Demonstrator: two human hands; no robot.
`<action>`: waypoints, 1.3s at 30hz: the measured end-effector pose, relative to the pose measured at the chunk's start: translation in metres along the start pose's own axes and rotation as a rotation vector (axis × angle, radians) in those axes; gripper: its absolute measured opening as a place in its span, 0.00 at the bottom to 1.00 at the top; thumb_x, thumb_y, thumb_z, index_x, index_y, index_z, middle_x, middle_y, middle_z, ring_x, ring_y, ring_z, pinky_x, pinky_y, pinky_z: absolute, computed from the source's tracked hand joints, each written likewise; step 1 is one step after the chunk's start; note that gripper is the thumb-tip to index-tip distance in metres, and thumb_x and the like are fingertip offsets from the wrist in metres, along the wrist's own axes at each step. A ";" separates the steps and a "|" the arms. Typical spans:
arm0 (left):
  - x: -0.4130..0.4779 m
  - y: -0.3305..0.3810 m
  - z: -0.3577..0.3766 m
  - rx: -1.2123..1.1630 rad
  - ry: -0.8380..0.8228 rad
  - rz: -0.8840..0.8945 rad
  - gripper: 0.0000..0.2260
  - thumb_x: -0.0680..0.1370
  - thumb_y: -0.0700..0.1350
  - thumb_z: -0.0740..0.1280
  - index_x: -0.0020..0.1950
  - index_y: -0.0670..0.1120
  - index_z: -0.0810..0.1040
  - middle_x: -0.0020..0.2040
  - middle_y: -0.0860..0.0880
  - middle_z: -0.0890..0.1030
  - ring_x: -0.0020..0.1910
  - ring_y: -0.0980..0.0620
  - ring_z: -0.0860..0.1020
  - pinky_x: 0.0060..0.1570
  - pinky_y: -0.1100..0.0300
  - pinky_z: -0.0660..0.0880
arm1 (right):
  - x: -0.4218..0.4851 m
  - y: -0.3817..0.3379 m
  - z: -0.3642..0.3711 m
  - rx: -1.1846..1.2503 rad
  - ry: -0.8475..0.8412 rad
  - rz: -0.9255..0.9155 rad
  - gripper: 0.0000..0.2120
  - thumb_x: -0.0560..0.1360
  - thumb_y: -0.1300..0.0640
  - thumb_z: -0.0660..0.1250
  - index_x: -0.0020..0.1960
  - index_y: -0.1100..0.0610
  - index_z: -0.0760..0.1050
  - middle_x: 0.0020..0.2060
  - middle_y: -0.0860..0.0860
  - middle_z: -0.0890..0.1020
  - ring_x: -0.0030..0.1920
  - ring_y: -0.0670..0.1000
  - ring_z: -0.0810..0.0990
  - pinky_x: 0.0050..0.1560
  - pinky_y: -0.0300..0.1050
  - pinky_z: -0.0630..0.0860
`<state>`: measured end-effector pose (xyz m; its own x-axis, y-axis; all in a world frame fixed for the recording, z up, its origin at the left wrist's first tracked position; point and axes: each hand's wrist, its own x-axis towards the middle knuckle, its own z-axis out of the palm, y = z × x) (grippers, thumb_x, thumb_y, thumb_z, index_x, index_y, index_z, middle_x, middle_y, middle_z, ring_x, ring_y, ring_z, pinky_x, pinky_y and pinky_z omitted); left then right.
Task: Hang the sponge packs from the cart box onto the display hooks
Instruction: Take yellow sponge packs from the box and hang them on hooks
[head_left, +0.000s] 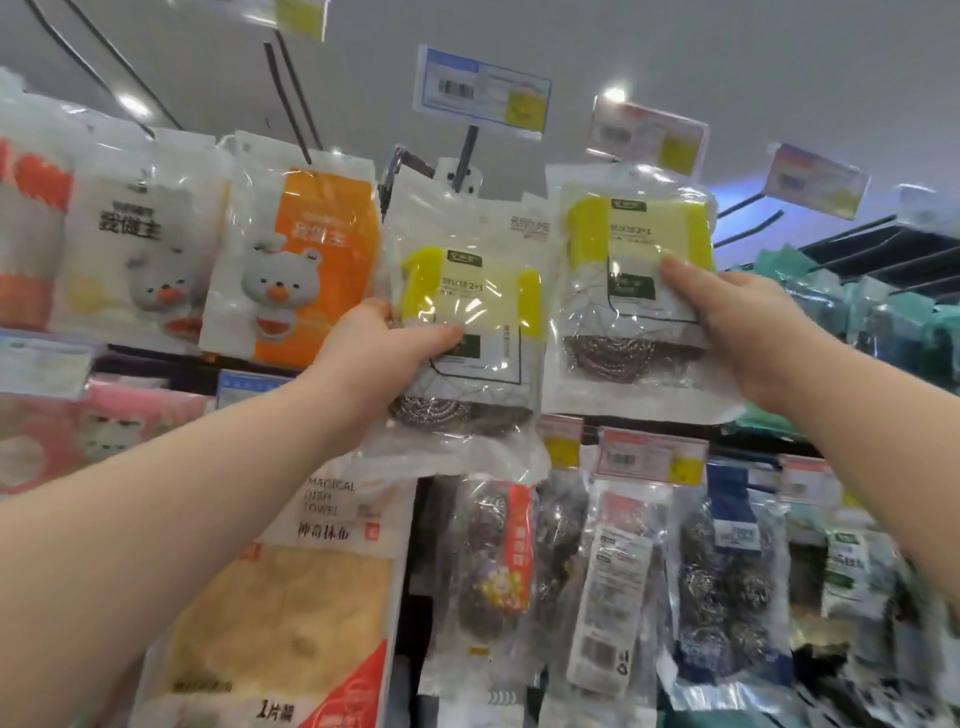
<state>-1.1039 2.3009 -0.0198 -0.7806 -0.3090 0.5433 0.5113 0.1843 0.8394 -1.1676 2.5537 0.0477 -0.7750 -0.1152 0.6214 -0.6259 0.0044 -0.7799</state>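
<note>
Two clear sponge packs, each with a yellow sponge and steel scourers, are raised before the top display row. My left hand (382, 358) grips the left sponge pack (467, 332) at its lower left; the hole at its top sits on a black display hook (465, 156). My right hand (727, 332) grips the right sponge pack (631, 291) by its right side, its top edge just under a price tag (649, 132). Whether the right pack is on a hook is hidden. The cart box is out of view.
An orange bear-print pack (306, 270) and a white pack (140, 249) hang to the left. Below hang a dish-towel pack (291, 597) and several steel-scourer packs (722, 587). Bare black hooks (748, 223) and teal packs (893, 312) lie to the right. A blue price label (480, 91) tops the middle hook.
</note>
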 end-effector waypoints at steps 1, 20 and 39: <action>0.001 0.001 0.002 0.002 -0.007 0.001 0.34 0.62 0.54 0.74 0.66 0.44 0.73 0.59 0.44 0.81 0.57 0.41 0.79 0.60 0.42 0.74 | 0.001 -0.001 0.000 -0.004 0.000 -0.009 0.13 0.72 0.47 0.70 0.48 0.57 0.76 0.31 0.48 0.85 0.30 0.47 0.84 0.25 0.38 0.77; 0.009 -0.004 0.007 -0.012 0.081 0.000 0.18 0.72 0.46 0.73 0.60 0.44 0.76 0.54 0.44 0.83 0.54 0.42 0.81 0.59 0.43 0.75 | 0.037 0.006 -0.001 0.000 -0.031 0.039 0.14 0.72 0.47 0.70 0.45 0.59 0.76 0.31 0.50 0.85 0.28 0.47 0.83 0.23 0.38 0.76; 0.011 0.020 0.015 0.058 0.167 0.067 0.21 0.70 0.48 0.74 0.61 0.46 0.77 0.54 0.48 0.83 0.54 0.45 0.81 0.59 0.46 0.76 | 0.105 0.060 0.022 -0.203 -0.090 0.115 0.23 0.71 0.42 0.70 0.57 0.58 0.74 0.43 0.51 0.82 0.41 0.51 0.81 0.37 0.43 0.75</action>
<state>-1.1080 2.3154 0.0032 -0.6727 -0.4436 0.5922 0.5348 0.2615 0.8035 -1.2850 2.5205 0.0642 -0.8367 -0.1908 0.5134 -0.5462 0.2209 -0.8080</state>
